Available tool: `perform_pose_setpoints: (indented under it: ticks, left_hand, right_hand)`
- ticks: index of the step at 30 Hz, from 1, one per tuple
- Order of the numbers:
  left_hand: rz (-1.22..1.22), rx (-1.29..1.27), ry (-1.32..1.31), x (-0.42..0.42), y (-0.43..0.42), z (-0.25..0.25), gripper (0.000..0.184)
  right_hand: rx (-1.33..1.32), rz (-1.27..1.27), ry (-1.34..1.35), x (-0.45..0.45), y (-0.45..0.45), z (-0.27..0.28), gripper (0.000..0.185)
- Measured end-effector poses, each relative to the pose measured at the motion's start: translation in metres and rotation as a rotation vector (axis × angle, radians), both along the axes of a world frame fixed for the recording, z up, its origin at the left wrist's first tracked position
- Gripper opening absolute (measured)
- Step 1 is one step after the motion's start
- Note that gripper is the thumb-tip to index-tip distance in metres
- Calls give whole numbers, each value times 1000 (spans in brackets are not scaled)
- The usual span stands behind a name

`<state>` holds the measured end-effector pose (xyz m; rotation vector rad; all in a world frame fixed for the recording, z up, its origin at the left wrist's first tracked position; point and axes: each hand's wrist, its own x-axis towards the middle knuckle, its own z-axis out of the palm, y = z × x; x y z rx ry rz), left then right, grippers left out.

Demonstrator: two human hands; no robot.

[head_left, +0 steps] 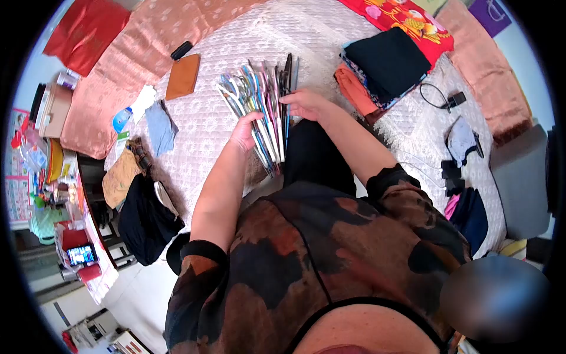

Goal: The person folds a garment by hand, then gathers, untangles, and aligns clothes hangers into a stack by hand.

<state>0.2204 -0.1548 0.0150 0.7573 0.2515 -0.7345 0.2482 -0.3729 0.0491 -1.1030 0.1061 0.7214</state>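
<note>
A thick bundle of clothes hangers (268, 118) stands at the edge of the bed, in white, blue, pink, grey and black. My left hand (244, 131) grips the bundle from its left side, with the thumb across the front. On the right side, my right hand (305, 105) holds the same bundle near the black hangers, its fingertips reaching over them. Parts of both hands' fingers are hidden by the hangers. The hooks and upper ends fan out on the quilted bedspread (236, 35) beyond my hands.
Folded clothes with a black piece (389, 62) on top lie to the right. A brown notebook (183, 76) and blue cloth (161, 127) lie to the left, near a black bag or garment (147, 218). A cable with a black adapter (456, 99) is at the far right.
</note>
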Motion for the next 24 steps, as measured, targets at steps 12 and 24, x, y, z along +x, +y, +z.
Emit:
perform_pose_setpoints:
  ticks: [12,24]
  left_hand:
    - [203,192,-74,-18,5,14,29]
    - [363,328,-76,-34,-9,29,27]
  right_hand:
    - [252,175,136,-8,36,-19,39]
    - [86,-90,31,-26,59,-28,30]
